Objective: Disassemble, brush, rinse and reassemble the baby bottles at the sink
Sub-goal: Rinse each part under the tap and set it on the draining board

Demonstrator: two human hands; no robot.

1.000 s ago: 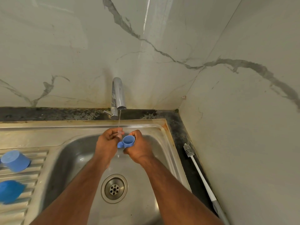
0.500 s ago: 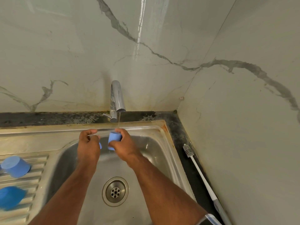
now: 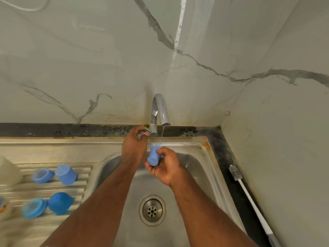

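My right hand (image 3: 166, 165) grips a light blue bottle cap (image 3: 153, 155) over the sink basin (image 3: 199, 175), under a thin stream of water from the chrome tap (image 3: 161, 111). My left hand (image 3: 134, 144) reaches up to the tap's small lever (image 3: 146, 130) and its fingers close around it. On the ribbed drainboard (image 3: 53, 195) at the left lie another light blue cap (image 3: 66, 174), a blue ring (image 3: 42, 175), a darker blue cap (image 3: 59, 203) and a second blue ring (image 3: 33, 208).
A white bottle brush (image 3: 249, 198) lies on the dark counter strip right of the sink, by the marble side wall. A pale bottle body (image 3: 8, 172) sits at the far left edge, another (image 3: 4, 209) below it. The drain (image 3: 152, 210) is in the basin's middle.
My left hand has left the cap and gone up to the tap lever. My right hand now holds the cap alone. The view has swung left, showing more of the drainboard.
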